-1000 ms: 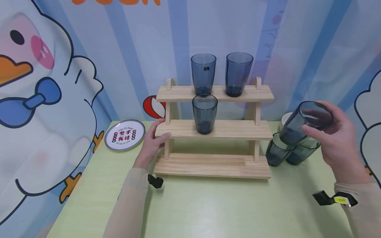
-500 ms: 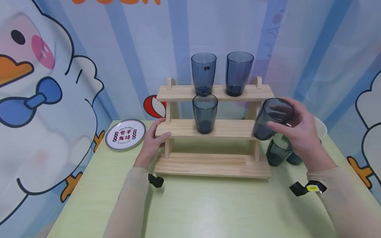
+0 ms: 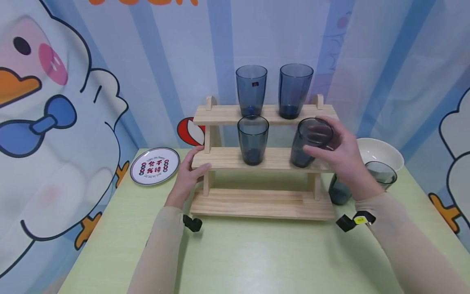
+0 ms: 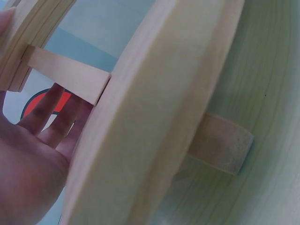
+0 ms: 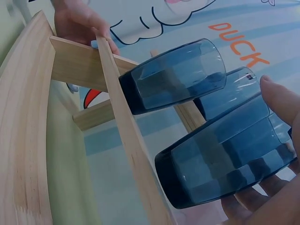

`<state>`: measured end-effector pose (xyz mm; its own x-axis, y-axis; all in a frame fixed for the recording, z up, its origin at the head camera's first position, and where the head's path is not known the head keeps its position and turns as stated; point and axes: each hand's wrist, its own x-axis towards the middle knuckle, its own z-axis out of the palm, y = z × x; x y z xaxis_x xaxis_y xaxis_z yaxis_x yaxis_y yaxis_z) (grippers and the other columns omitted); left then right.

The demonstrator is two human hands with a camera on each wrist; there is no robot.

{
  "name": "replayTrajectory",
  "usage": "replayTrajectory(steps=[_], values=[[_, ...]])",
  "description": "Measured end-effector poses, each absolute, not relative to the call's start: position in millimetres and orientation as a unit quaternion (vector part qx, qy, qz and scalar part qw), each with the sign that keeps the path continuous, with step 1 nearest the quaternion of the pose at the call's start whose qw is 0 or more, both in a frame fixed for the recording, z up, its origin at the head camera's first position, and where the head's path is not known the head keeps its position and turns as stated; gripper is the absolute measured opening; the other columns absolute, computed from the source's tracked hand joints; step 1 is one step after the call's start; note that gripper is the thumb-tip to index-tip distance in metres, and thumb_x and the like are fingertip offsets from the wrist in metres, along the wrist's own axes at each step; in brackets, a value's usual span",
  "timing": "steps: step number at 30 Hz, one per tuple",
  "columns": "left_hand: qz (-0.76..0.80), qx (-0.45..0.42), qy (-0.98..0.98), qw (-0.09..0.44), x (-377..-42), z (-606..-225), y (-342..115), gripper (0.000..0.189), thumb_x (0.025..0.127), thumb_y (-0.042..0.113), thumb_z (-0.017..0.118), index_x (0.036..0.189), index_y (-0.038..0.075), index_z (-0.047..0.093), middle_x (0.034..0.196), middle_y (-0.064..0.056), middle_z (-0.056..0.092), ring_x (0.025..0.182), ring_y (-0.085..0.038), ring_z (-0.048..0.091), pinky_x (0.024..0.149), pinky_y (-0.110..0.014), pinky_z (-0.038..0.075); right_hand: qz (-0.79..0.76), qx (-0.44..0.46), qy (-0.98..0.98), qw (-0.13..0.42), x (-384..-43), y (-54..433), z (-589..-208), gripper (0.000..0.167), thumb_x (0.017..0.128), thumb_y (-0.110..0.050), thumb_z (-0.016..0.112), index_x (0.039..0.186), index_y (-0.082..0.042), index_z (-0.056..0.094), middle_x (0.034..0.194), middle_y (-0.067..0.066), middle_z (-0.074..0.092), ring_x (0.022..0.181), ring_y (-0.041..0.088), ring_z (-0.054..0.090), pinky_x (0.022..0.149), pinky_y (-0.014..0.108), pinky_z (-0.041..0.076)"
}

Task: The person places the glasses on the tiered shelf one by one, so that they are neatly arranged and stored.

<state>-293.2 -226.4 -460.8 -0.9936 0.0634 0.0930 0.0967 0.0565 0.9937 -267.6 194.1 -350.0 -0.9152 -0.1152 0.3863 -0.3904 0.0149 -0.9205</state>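
Note:
A three-tier wooden shelf [image 3: 262, 204] stands on the table. My left hand [image 3: 189, 173] grips the left end of its middle tier, thumb in front and fingers behind. At the right part of that tier, my right hand [image 3: 345, 153] holds a blue-grey drinking glass [image 3: 302, 153] round its side, slightly tilted. In the right wrist view the held glass [image 5: 211, 159] has its base close to the tier's edge; whether it touches cannot be told. Another glass [image 3: 253, 141] is upright on the same tier. The top tier bears two more, a left glass [image 3: 251, 90] and a right glass [image 3: 295, 90].
Right of the shelf are two more glasses, one glass [image 3: 338, 192] partly hidden by my right arm and one tilted glass [image 3: 382, 173]. Behind them is a white bowl [image 3: 382, 151]. A round printed plate [image 3: 154, 166] lies at left. A patterned curtain [image 3: 176, 61] hangs behind.
My right hand has carried the glass leftward, from above the glasses at right to the middle tier. The white bowl has come into fuller view. My left hand stays in place.

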Motion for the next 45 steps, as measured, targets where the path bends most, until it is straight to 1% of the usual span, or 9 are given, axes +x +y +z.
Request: replayTrajectory(steps=[2,7,11,17,22,26,31,37,45], values=[[-0.686,-0.056,-0.726,0.012,-294,-461,-226,0.061,0.101,0.022,0.072,0.155,0.03,0.046,0.161,-0.002,0.04,0.114,-0.033,0.064,0.096,-0.05,0.057,0.668,0.173,-0.717,0.099,-270,191,-351,0.075,0.087,0.004,0.082,0.153,-0.01,0.051,0.132,0.003,0.064,0.115,0.015,0.065,0.091,0.019,0.055],[-0.685,-0.056,-0.727,0.012,-295,-462,-226,0.061,0.101,0.022,0.072,0.156,0.031,0.046,0.162,-0.001,0.038,0.117,-0.036,0.062,0.1,-0.056,0.054,0.658,0.161,-0.73,0.088,-273,187,-351,0.077,0.089,-0.002,0.082,0.157,-0.014,0.048,0.136,0.004,0.061,0.119,0.015,0.063,0.091,0.02,0.055],[-0.685,-0.052,-0.727,0.012,-294,-460,-225,0.061,0.101,0.023,0.073,0.155,0.031,0.046,0.162,-0.001,0.038,0.119,-0.037,0.062,0.102,-0.058,0.053,0.648,0.158,-0.74,0.08,-276,183,-349,0.076,0.091,-0.006,0.082,0.158,-0.016,0.047,0.138,0.004,0.061,0.121,0.016,0.062,0.094,0.02,0.054],[-0.686,-0.053,-0.725,0.014,-293,-459,-226,0.061,0.1,0.021,0.072,0.155,0.03,0.046,0.163,-0.001,0.037,0.119,-0.038,0.061,0.102,-0.059,0.053,0.634,0.153,-0.755,0.063,-280,177,-346,0.076,0.093,-0.013,0.082,0.158,-0.018,0.045,0.138,0.004,0.062,0.122,0.014,0.063,0.096,0.02,0.053],[-0.685,-0.053,-0.727,0.01,-293,-460,-225,0.061,0.101,0.021,0.072,0.156,0.03,0.045,0.165,0.001,0.034,0.12,-0.037,0.061,0.102,-0.058,0.053,0.629,0.14,-0.763,0.052,-280,174,-345,0.076,0.094,-0.018,0.082,0.159,-0.021,0.044,0.14,0.003,0.061,0.123,0.014,0.061,0.095,0.021,0.053],[-0.686,-0.055,-0.725,0.013,-293,-460,-225,0.061,0.101,0.02,0.071,0.155,0.03,0.046,0.164,0.0,0.036,0.119,-0.037,0.061,0.102,-0.058,0.053,0.621,0.134,-0.771,0.046,-281,173,-344,0.076,0.094,-0.022,0.081,0.16,-0.023,0.043,0.143,0.004,0.058,0.125,0.014,0.06,0.094,0.021,0.053],[-0.686,-0.057,-0.726,0.014,-294,-460,-225,0.061,0.101,0.02,0.071,0.155,0.03,0.046,0.163,0.0,0.037,0.118,-0.036,0.062,0.101,-0.057,0.053,0.619,0.127,-0.774,0.039,-282,172,-344,0.076,0.095,-0.023,0.081,0.16,-0.025,0.042,0.146,0.006,0.056,0.127,0.015,0.059,0.094,0.021,0.053],[-0.687,-0.052,-0.725,0.014,-294,-461,-225,0.061,0.101,0.021,0.072,0.155,0.03,0.046,0.163,0.0,0.036,0.116,-0.036,0.063,0.101,-0.058,0.053,0.616,0.132,-0.776,0.037,-284,172,-345,0.076,0.095,-0.024,0.081,0.16,-0.024,0.041,0.148,0.006,0.055,0.125,0.015,0.059,0.093,0.021,0.053],[-0.687,-0.047,-0.725,0.013,-293,-461,-226,0.061,0.1,0.021,0.072,0.155,0.03,0.046,0.162,-0.002,0.038,0.117,-0.036,0.062,0.102,-0.058,0.052,0.618,0.141,-0.772,0.044,-286,171,-349,0.076,0.095,-0.027,0.081,0.16,-0.023,0.042,0.146,0.005,0.058,0.126,0.014,0.06,0.094,0.021,0.053]])
